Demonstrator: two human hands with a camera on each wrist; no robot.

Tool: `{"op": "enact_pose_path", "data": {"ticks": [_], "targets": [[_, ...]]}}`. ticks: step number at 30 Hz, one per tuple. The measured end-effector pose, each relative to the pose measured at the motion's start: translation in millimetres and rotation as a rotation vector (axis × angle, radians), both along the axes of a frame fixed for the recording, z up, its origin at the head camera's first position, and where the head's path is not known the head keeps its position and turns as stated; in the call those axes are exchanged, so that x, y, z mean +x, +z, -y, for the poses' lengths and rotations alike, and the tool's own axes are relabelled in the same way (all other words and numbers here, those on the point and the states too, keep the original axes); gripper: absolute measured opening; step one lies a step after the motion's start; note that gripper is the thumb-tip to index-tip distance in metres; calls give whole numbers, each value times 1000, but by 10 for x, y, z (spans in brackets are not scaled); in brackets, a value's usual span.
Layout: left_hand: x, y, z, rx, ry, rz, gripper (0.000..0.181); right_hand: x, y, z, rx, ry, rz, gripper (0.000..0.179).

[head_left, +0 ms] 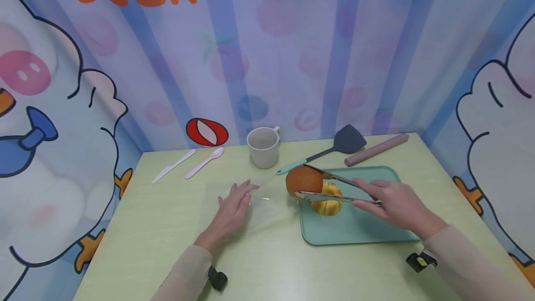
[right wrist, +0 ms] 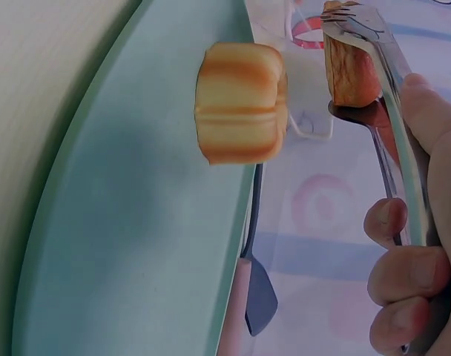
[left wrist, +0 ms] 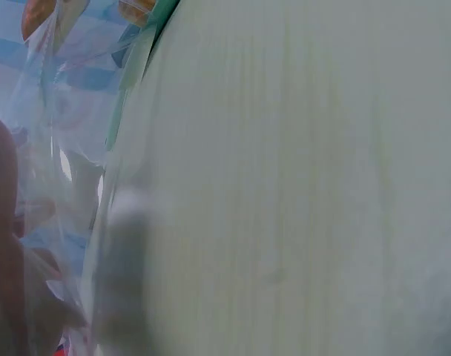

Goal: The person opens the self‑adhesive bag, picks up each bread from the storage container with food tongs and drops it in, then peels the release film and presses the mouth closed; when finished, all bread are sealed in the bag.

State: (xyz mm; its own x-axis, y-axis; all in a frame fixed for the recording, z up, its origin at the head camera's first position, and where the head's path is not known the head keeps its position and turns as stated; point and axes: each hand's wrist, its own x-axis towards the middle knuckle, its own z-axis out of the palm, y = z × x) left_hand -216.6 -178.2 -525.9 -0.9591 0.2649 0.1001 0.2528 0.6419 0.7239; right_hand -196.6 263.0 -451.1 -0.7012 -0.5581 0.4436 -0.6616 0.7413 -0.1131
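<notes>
My right hand (head_left: 399,203) grips a pair of metal tongs (head_left: 349,198), whose tips clasp a round brown bun (head_left: 303,181) raised over the tray's left edge. In the right wrist view the tongs (right wrist: 403,141) run up from my fingers to the bun (right wrist: 351,74). A golden ridged bread roll (head_left: 328,206) rests on the green tray (head_left: 355,231), below and behind the tongs. My left hand (head_left: 230,212) holds a clear plastic bag (head_left: 267,206) left of the bun. In the left wrist view the film (left wrist: 62,96) crosses in front of my fingers, partly blurring them.
Behind the hands stand a white mug (head_left: 263,152), a dark spatula (head_left: 350,139) with a mint handle, and a pink rolling pin (head_left: 376,150). A white plastic knife (head_left: 173,166) and a pink spoon (head_left: 205,162) lie at the back left. A printed curtain (head_left: 276,59) borders the table.
</notes>
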Motion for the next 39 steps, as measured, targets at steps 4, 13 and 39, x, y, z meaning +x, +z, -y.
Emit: {"op": "enact_pose_path", "data": {"ticks": [4, 13, 39], "targets": [[3, 11, -19, -26, -3, -10, 45, -49, -36, 68, -5, 55, -38, 52], [-15, 18, -66, -64, 1, -44, 41, -84, -34, 190, 32, 109, -29, 50], [-10, 56, -181, -61, -66, -122, 40, -260, 44, 677, 165, 144, 167, 54]]}}
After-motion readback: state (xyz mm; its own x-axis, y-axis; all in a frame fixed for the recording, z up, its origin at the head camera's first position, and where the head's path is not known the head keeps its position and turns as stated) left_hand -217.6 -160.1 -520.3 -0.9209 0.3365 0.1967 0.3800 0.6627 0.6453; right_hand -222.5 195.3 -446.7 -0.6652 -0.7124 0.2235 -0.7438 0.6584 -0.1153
